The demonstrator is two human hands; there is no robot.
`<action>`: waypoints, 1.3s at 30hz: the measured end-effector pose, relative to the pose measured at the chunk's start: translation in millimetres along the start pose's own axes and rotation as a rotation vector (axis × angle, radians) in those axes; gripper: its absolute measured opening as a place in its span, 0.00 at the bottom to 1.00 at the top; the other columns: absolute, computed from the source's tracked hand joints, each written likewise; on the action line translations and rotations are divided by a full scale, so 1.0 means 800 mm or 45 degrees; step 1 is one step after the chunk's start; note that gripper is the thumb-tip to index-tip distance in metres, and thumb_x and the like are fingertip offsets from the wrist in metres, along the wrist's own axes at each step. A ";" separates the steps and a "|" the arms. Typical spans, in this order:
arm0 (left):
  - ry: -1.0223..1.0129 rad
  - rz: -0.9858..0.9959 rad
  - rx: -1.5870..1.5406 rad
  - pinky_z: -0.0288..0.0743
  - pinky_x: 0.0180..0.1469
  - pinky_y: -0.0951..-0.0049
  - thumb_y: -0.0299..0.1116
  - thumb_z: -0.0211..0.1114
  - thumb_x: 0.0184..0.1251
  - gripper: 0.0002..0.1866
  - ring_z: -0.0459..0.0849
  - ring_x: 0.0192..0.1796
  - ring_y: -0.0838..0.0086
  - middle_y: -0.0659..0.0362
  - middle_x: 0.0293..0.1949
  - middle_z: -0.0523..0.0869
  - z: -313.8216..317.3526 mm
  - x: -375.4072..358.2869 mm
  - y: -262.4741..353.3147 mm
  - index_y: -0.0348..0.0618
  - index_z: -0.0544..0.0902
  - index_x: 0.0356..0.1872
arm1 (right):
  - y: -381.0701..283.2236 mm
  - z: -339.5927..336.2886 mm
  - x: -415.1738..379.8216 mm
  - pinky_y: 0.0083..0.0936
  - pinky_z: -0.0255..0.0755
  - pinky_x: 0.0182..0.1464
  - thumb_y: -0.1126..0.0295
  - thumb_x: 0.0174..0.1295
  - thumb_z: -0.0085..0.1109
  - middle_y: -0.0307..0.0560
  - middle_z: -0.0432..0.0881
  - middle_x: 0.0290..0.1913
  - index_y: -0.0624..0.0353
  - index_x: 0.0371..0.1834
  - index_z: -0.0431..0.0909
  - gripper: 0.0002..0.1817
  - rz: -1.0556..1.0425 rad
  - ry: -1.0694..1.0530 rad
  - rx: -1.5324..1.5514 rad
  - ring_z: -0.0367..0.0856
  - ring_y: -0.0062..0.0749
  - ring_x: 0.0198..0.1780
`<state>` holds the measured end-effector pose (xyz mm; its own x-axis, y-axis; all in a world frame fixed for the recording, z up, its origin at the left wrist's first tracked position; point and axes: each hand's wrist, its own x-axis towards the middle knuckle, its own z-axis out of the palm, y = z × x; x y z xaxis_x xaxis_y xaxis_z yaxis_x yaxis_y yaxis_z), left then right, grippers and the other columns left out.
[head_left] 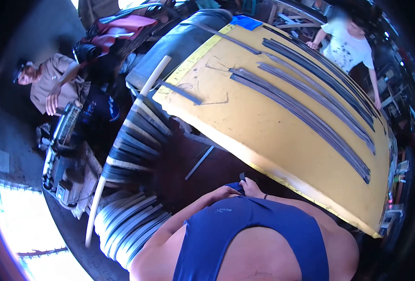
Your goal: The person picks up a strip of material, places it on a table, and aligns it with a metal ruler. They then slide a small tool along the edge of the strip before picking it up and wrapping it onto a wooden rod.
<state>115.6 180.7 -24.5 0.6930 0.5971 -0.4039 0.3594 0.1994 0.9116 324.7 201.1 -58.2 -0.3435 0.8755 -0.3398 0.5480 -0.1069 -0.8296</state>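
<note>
Your left hand (224, 192) and right hand (253, 188) pinch a small dark strip (241, 176) at lower centre | likely thin, stiff metal (edges may cut) | grip its flat faces | yellow table (263, 122) above.

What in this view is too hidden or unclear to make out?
Head view:
- Small dark thing between the left hand and right hand: mostly covered by the fingers, too small to identify.
- Palms and grip: hidden by the blue top.
- Yellow table: its right end warps into the lens's dark rim.

Sleeveless blue top, dark wristband
</note>
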 end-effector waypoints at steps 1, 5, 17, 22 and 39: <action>0.004 -0.024 -0.012 0.75 0.60 0.66 0.49 0.62 0.72 0.22 0.86 0.54 0.65 0.51 0.51 0.88 -0.001 0.002 0.003 0.42 0.85 0.54 | 0.003 -0.006 0.002 0.45 0.74 0.48 0.61 0.73 0.46 0.62 0.83 0.38 0.64 0.38 0.76 0.16 -0.009 -0.011 0.005 0.82 0.55 0.44; -0.020 -0.052 -0.031 0.77 0.57 0.67 0.44 0.62 0.72 0.18 0.87 0.50 0.67 0.53 0.48 0.89 0.006 0.049 -0.015 0.43 0.86 0.54 | 0.016 -0.040 0.012 0.45 0.73 0.48 0.61 0.72 0.47 0.62 0.82 0.38 0.64 0.37 0.76 0.16 -0.041 -0.047 0.049 0.82 0.56 0.44; -0.185 0.136 0.433 0.77 0.51 0.60 0.30 0.60 0.62 0.15 0.86 0.46 0.57 0.44 0.43 0.88 0.003 0.163 0.077 0.36 0.85 0.47 | 0.116 -0.234 -0.046 0.32 0.76 0.53 0.64 0.64 0.65 0.51 0.85 0.46 0.64 0.55 0.78 0.20 -0.032 -0.353 0.156 0.83 0.35 0.49; -0.158 -0.202 0.348 0.76 0.56 0.63 0.35 0.64 0.66 0.17 0.85 0.51 0.62 0.46 0.48 0.88 0.010 0.166 0.138 0.39 0.85 0.52 | 0.070 -0.302 -0.083 0.32 0.77 0.53 0.61 0.64 0.65 0.55 0.85 0.46 0.64 0.57 0.77 0.23 0.079 -0.246 -0.113 0.84 0.38 0.48; -0.150 -0.442 0.319 0.75 0.52 0.66 0.38 0.55 0.75 0.15 0.84 0.48 0.65 0.50 0.46 0.87 -0.050 0.068 0.063 0.41 0.82 0.52 | 0.022 -0.302 -0.068 0.25 0.72 0.58 0.59 0.73 0.53 0.45 0.85 0.51 0.64 0.56 0.80 0.20 0.196 -0.600 0.586 0.80 0.27 0.53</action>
<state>146.7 254.1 2.5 0.5661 0.4325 -0.7018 0.7136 0.1691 0.6799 537.1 265.8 52.9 -0.6407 0.5464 -0.5394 0.2724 -0.4950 -0.8251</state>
